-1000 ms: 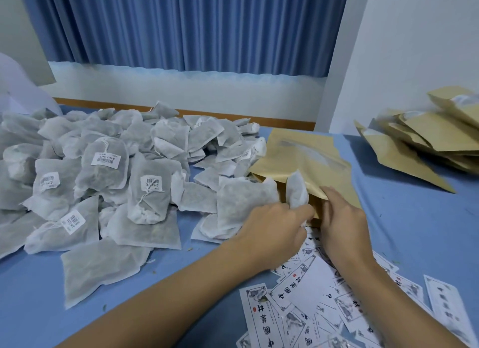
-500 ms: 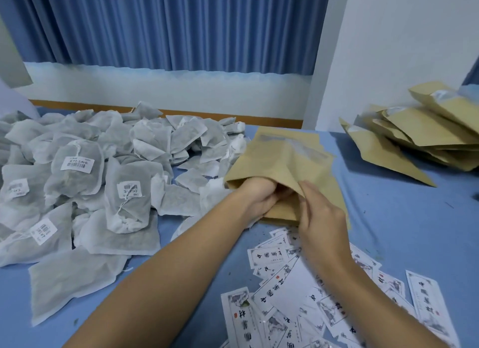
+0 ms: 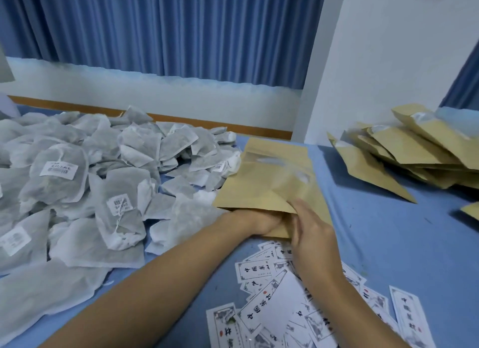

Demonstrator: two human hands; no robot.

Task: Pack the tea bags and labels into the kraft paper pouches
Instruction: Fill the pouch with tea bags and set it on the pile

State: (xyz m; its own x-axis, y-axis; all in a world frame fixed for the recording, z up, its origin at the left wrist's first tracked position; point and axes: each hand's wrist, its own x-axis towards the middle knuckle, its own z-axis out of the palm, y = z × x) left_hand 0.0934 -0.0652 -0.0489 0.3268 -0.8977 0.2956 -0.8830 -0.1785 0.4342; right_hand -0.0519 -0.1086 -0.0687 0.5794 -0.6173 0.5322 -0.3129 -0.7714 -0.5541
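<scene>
I see the kraft pouch (image 3: pixel 267 184) lying mid-table on the blue cover (image 3: pixel 388 244), mouth toward the camera. The left hand (image 3: pixel 259 222) is pushed into the mouth with its fingers hidden, so I can't tell its grip. The right hand (image 3: pixel 311 233) holds the mouth's edge. Tea bag pile (image 3: pixel 103 187) touches the pouch's left side. Labels (image 3: pixel 272 308) are scattered just below, and the pouch stack (image 3: pixel 414 153) sits well apart on the right.

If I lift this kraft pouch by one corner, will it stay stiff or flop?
Probably semi-stiff: the kraft pouch shows flat panels and sharp creases where the left hand enters its mouth. Likely light for its size: thin paper, mostly flat. The clear window may be slippery.
</scene>
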